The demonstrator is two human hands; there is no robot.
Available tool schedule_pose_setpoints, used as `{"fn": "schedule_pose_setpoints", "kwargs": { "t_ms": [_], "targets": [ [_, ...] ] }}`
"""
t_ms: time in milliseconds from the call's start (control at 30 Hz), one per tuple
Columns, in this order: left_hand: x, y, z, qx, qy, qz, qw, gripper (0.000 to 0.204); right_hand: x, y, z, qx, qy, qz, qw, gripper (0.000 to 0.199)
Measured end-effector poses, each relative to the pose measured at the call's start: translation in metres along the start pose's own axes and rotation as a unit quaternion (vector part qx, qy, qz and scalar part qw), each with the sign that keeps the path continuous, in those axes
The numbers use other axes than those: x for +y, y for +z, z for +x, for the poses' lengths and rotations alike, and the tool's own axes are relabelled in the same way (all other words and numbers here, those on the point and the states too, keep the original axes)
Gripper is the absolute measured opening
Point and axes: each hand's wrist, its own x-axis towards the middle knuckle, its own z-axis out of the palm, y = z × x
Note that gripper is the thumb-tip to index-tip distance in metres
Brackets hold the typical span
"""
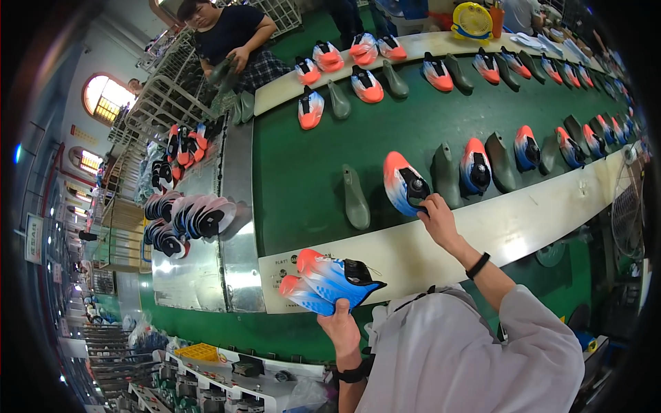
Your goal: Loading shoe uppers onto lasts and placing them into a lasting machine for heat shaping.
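Green work surface (303, 186), edged by pale rails, curves from the centre to the upper right of the frame, carrying orange-and-blue uppers and dark green lasts. Right of centre, the right hand (438, 221) has its grip pinched on the heel end of a single upper (398, 180), which lies between two lasts, while at lower centre the left hand (339, 329) clasps a small stack of uppers (327, 279). Good handling here probably means a light pinch at the heel (so the collar keeps its shape), with the stack held level and clear of the rail (413, 261).
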Motion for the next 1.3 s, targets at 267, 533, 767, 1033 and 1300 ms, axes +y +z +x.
{"fn": "schedule_pose_setpoints", "kwargs": {
  "t_ms": [267, 533, 767, 1033, 1300],
  "targets": [
    [-0.001, -0.005, -0.002, 0.048, 0.032, 0.002, 0.998, 0.056, -0.084, 0.012, -0.024, -0.204, 0.073, -0.036, 0.976, 0.042],
    [-0.001, -0.018, 0.003, 0.041, 0.020, -0.043, 0.998, 0.047, -0.169, -0.013, 0.005, -0.382, 0.102, 0.545, 0.739, 0.046],
    [-0.016, -0.033, 0.006, 0.072, 0.069, 0.068, 0.993, 0.054, -0.192, -0.006, -0.012, -0.316, 0.003, 0.377, 0.871, 0.038],
    [-0.005, -0.063, 0.002, 0.197, 0.066, -0.028, 0.978, 0.056, -0.188, 0.061, 0.063, -0.143, -0.182, 0.230, 0.945, 0.034],
    [0.014, -0.055, -0.016, 0.174, 0.060, -0.053, 0.981, 0.060, -0.116, 0.202, 0.037, -0.293, -0.157, -0.021, 0.943, 0.043]
  ]
}}
